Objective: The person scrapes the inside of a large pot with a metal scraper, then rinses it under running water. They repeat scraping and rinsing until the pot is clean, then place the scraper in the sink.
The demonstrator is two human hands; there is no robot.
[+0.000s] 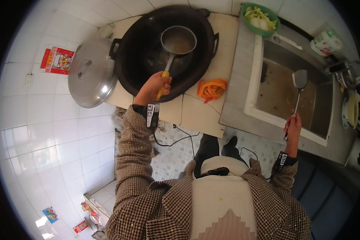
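Observation:
My left hand point(156, 87) grips the yellow handle of a metal ladle point(178, 40), whose deep round bowl holds some brownish liquid. The bowl is over a large black two-handled wok point(138, 63) set into the stove top; a little liquid seems to lie at the wok's bottom. Off to the right, my right hand point(293, 126) holds a wok spatula point(300, 79) by its metal handle. The spatula's blade points away from me above the sink point(283, 99), which has dirty-looking water or residue and dark bits in it.
A big metal lid point(90, 75) leans left of the wok. An orange cloth point(212, 89) lies on the stove's tiled top point(195, 105). A green basin point(268, 32) of vegetables and a white bottle point(326, 43) stand behind the sink. Black cables point(171, 145) hang below the counter.

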